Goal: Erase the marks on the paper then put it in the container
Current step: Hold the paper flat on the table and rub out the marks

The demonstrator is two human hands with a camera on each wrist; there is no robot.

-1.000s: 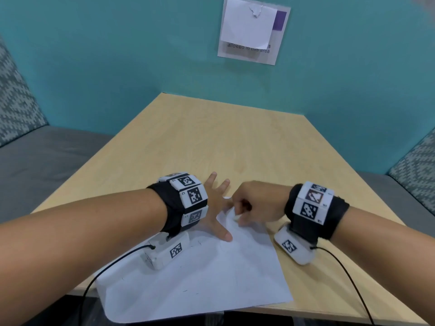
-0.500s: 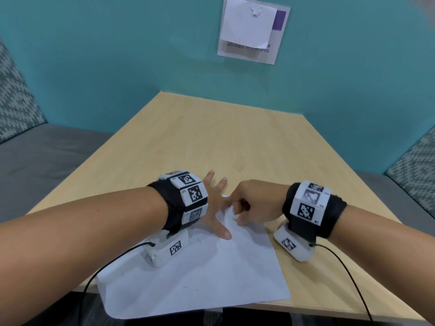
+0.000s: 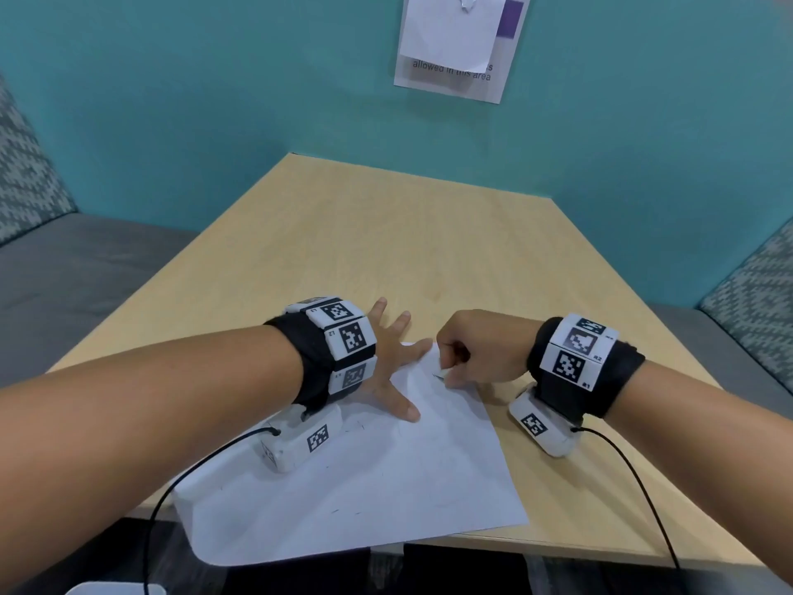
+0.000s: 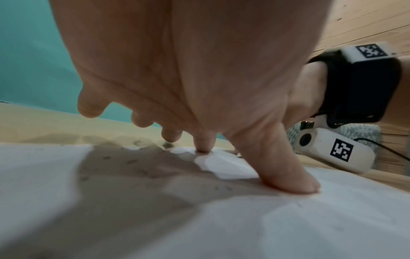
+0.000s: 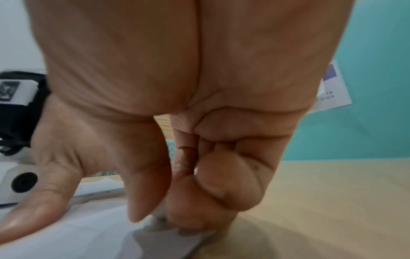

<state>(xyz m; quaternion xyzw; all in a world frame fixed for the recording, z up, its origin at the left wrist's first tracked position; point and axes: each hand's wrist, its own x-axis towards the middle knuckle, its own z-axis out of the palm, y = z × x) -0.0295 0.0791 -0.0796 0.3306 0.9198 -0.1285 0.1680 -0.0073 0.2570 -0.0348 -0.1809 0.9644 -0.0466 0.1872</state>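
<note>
Two hands work at the far end of the paper [image 3: 377,474], which lies flat on the wooden table [image 3: 386,234] with its near edge hanging past the table's lip. Your left hand [image 3: 388,362] has its fingers spread and straight; the left wrist view shows what the head view hides, namely the thumb tip [image 4: 295,184] and one fingertip planted on the sheet, and small dark crumbs scattered in the shadow under your palm. Your right hand [image 3: 476,350] is curled just right of the left fingertips. The head view shows only a fist, whereas the right wrist view shows thumb and fingers pinching a small grey eraser [image 5: 160,220] with its end against the paper's far right corner. Only a faint trace shows on the paper beside your right fingers. The wall notice [image 3: 455,45] reads "allowed in this area"; the rest is covered by a white sheet. Wristband tags read L2 and R2.
</note>
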